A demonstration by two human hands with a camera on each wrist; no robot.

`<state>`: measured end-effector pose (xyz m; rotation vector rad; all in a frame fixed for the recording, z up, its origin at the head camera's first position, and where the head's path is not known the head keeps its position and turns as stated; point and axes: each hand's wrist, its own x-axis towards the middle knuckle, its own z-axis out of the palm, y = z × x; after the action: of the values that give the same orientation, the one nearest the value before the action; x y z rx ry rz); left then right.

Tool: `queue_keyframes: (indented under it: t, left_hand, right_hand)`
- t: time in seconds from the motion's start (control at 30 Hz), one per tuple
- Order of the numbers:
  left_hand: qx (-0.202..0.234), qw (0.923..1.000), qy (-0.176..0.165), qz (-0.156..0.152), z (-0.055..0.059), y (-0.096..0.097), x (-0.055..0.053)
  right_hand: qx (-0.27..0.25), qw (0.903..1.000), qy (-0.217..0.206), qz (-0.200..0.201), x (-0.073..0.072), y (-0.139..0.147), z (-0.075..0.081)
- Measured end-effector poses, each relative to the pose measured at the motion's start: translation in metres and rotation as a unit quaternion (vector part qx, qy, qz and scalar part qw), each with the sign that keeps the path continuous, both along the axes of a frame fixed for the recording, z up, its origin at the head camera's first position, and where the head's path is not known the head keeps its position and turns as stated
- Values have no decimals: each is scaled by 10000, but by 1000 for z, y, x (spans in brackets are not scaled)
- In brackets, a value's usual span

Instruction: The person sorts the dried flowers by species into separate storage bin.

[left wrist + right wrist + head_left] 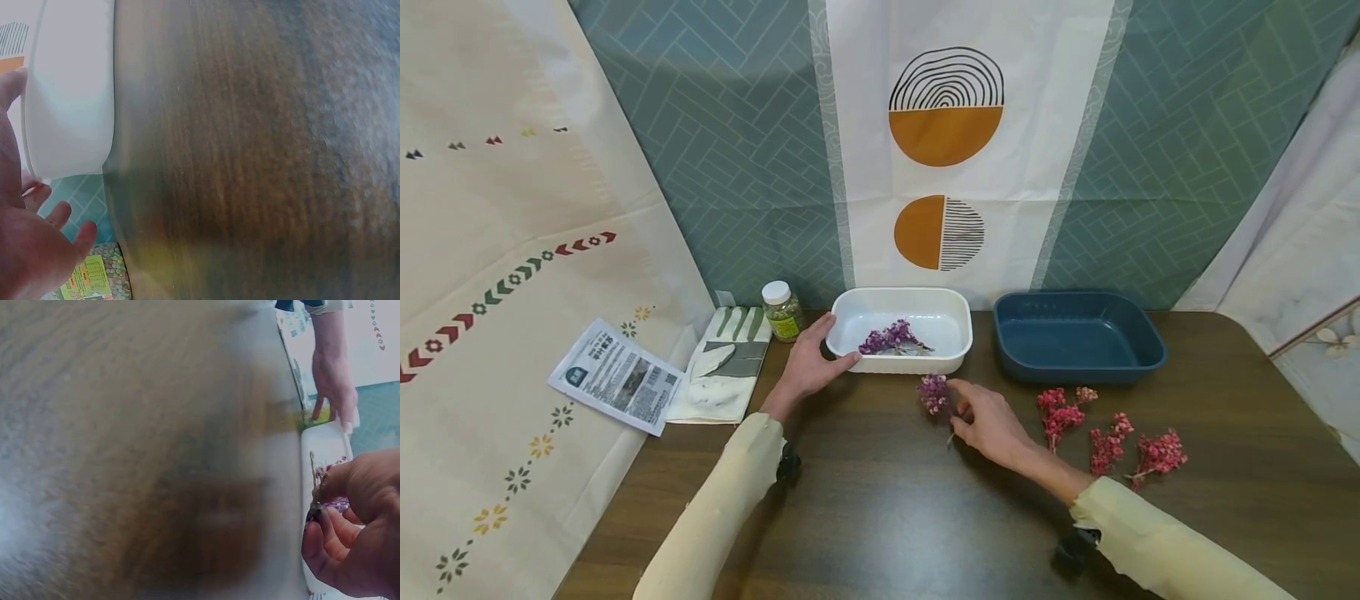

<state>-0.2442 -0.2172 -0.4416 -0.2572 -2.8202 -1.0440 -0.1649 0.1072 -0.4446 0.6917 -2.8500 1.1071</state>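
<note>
My left hand (813,360) rests at the near-left corner of a white rectangular dish (898,365), thumb along the front rim and index finger at the left end. The other fingers spread loosely beside it in the left wrist view. Inside the dish lie sprigs of small purple dried flowers (891,337). Just in front of the dish, my right hand (991,421) pinches the thin stem of another purple dried flower sprig (933,393) between thumb and fingers, its bloom pointing left toward the dish. The right wrist view shows that stem (314,478) between the fingertips.
A dark blue dish (1078,371) stands right of the white one, with pink dried flower sprigs (1105,450) in front of it. At the left are a jar of green pellets (784,317), work gloves (718,379) and a printed packet (617,379). Patterned cloth hangs behind.
</note>
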Motion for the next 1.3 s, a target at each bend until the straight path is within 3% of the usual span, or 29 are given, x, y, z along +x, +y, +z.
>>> queue_keyframes:
  t: [0.37,0.6,0.8,1.1,1.3]
  left_hand:
    - [18,10000,17,-13,-1,-1,0]
    - [17,10000,41,-38,-2,-2,0]
    - [43,10000,45,-35,-2,-3,1]
    - [12,10000,35,-22,-2,-2,0]
    - [32,9994,319,-110,-2,-1,-2]
  right_hand:
    - [-443,9989,-61,127,-2,0,18]
    - [-438,9984,266,246,-7,-3,31]
    - [-393,9977,488,247,-20,-8,45]
    - [-279,9990,299,183,-50,-17,64]
    - [-53,9994,258,222,-69,-23,70]
